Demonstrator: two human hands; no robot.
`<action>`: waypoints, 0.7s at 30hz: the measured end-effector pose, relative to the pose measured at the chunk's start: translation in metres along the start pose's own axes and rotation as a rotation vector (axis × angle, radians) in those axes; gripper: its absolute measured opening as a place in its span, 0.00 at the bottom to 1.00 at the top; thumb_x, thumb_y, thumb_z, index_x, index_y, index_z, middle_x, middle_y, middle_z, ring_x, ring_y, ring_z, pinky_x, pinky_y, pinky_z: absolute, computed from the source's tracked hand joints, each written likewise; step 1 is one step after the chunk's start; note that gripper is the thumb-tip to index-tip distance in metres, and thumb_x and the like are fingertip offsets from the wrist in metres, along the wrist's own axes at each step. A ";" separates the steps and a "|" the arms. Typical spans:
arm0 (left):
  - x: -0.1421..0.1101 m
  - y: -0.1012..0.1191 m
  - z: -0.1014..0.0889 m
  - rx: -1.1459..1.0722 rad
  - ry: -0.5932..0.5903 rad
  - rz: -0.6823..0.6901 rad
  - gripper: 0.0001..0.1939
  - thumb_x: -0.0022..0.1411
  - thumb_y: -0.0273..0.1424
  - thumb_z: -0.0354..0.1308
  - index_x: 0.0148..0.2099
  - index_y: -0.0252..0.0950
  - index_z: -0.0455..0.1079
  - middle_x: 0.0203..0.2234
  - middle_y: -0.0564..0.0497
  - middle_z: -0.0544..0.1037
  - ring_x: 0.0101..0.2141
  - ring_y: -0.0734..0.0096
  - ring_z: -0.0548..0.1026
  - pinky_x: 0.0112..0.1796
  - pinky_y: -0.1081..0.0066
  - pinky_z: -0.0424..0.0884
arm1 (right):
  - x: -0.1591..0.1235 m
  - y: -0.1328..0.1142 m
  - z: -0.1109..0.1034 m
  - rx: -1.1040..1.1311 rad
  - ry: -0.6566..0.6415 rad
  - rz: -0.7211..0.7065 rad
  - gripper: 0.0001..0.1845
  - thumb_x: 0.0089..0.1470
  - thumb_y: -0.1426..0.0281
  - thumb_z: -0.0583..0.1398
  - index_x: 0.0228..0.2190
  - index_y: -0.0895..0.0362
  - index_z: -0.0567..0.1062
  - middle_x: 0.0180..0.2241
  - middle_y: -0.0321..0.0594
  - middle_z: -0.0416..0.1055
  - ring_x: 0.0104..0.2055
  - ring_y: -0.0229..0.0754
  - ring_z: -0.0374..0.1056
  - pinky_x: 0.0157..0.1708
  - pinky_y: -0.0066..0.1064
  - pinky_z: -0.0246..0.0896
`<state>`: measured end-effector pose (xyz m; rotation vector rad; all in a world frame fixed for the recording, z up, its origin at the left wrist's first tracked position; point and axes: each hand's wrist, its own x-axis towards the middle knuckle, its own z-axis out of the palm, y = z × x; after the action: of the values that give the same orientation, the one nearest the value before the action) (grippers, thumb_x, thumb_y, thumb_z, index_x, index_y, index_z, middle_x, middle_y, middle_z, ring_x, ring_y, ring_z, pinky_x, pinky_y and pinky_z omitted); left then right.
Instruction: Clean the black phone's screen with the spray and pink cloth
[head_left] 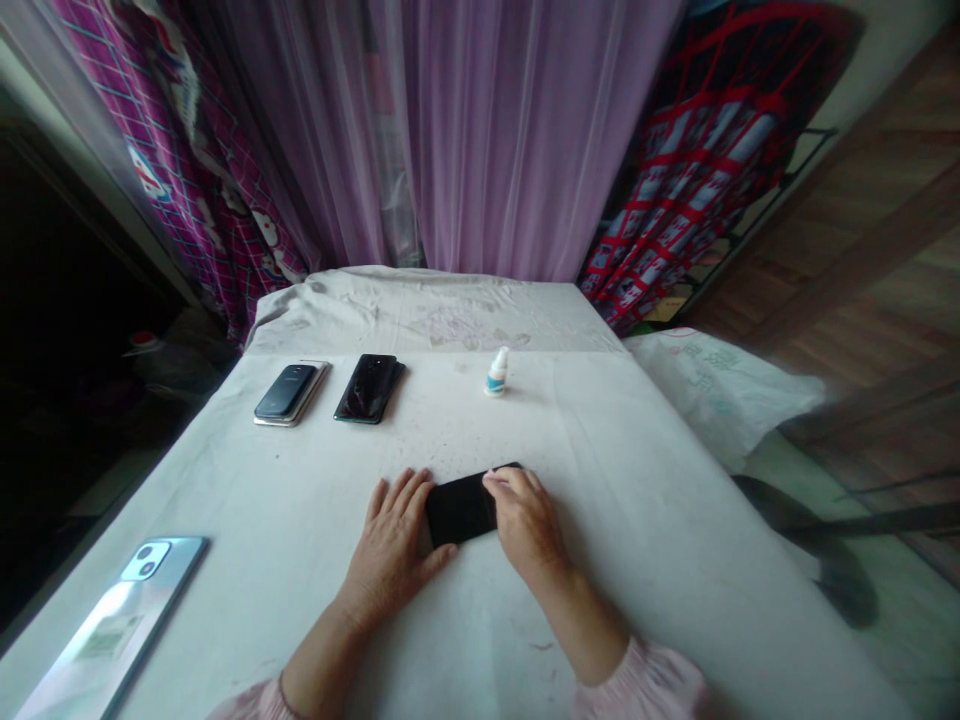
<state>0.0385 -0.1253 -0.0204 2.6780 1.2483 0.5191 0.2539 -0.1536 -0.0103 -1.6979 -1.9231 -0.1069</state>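
A black phone (460,507) lies flat on the white cloth-covered table (645,500), close in front of me. My left hand (394,540) rests flat beside its left end, fingers stretched out, thumb against the phone's near edge. My right hand (525,520) lies over the phone's right end with its fingers curled down onto it.
Two dark phones (291,392) (369,388) lie side by side at the far left of the table. A small white dropper bottle (496,372) stands at the far middle. A light blue phone (112,630) lies face down at the near left edge. Purple curtains (480,130) hang behind.
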 end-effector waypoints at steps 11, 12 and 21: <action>0.001 0.000 0.001 -0.008 -0.003 -0.004 0.37 0.60 0.51 0.55 0.63 0.34 0.55 0.62 0.38 0.63 0.62 0.46 0.58 0.60 0.44 0.50 | -0.009 0.006 -0.001 -0.015 0.061 0.013 0.18 0.58 0.81 0.51 0.41 0.57 0.78 0.38 0.46 0.74 0.41 0.45 0.67 0.41 0.35 0.67; 0.001 0.000 0.001 -0.009 -0.001 -0.003 0.37 0.60 0.52 0.55 0.63 0.34 0.56 0.62 0.38 0.63 0.62 0.47 0.58 0.60 0.44 0.50 | -0.009 -0.002 0.000 0.003 0.051 -0.014 0.17 0.58 0.81 0.52 0.40 0.57 0.77 0.38 0.46 0.73 0.41 0.45 0.67 0.42 0.35 0.67; 0.001 0.000 -0.001 0.007 -0.011 0.004 0.37 0.61 0.52 0.55 0.63 0.33 0.55 0.61 0.38 0.63 0.62 0.46 0.58 0.60 0.44 0.51 | -0.015 0.023 -0.010 -0.034 0.076 0.020 0.17 0.59 0.81 0.51 0.40 0.58 0.78 0.37 0.45 0.74 0.40 0.44 0.68 0.41 0.34 0.67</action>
<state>0.0390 -0.1242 -0.0196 2.6860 1.2452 0.5007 0.2796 -0.1672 -0.0156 -1.7101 -1.8581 -0.1950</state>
